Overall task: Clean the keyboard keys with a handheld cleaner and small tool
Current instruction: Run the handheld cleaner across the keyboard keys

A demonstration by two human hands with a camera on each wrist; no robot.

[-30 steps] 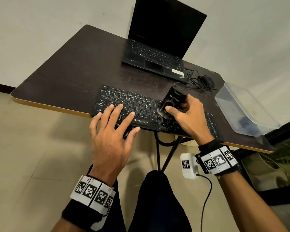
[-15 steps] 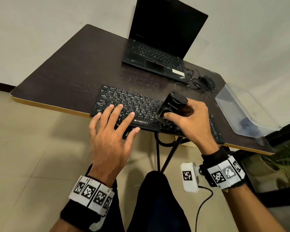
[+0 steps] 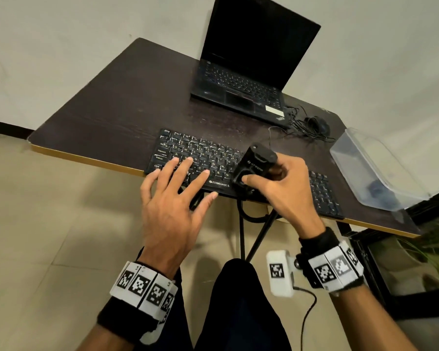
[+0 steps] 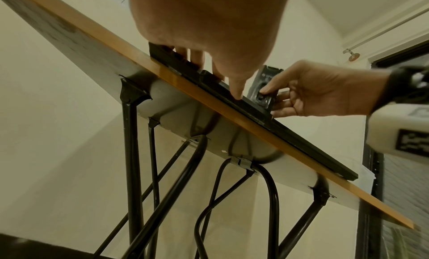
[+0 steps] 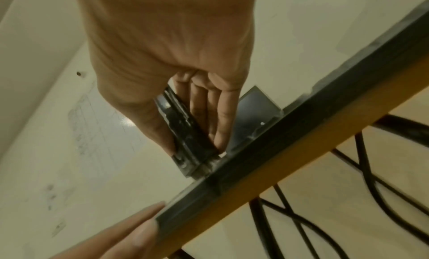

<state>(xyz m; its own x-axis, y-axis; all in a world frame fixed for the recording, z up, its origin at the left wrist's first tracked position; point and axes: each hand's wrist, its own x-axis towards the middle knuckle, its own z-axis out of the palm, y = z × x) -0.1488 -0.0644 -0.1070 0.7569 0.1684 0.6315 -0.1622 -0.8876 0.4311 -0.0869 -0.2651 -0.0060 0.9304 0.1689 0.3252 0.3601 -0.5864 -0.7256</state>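
A black Zebronics keyboard (image 3: 203,158) lies along the near edge of the dark table (image 3: 117,110). My left hand (image 3: 174,198) rests flat on its left half, fingers straight and spread, thumb at the front edge. My right hand (image 3: 281,188) grips a black handheld cleaner (image 3: 255,165), tilted, with its lower end down on the keys near the keyboard's middle. In the left wrist view the cleaner (image 4: 264,90) sits between thumb and fingers above the keyboard's edge (image 4: 290,132). The right wrist view shows the fingers (image 5: 220,119) wrapped round the cleaner (image 5: 185,138). No small tool is visible.
An open black laptop (image 3: 243,79) stands at the back of the table, with a black mouse (image 3: 317,124) and tangled cable to its right. A clear plastic box (image 3: 375,173) sits at the right end. Black folding legs (image 4: 130,152) run under the table.
My right hand has drawn the cleaner toward me, from the upper key rows down to the keyboard's front row. The left hand has stayed in place.
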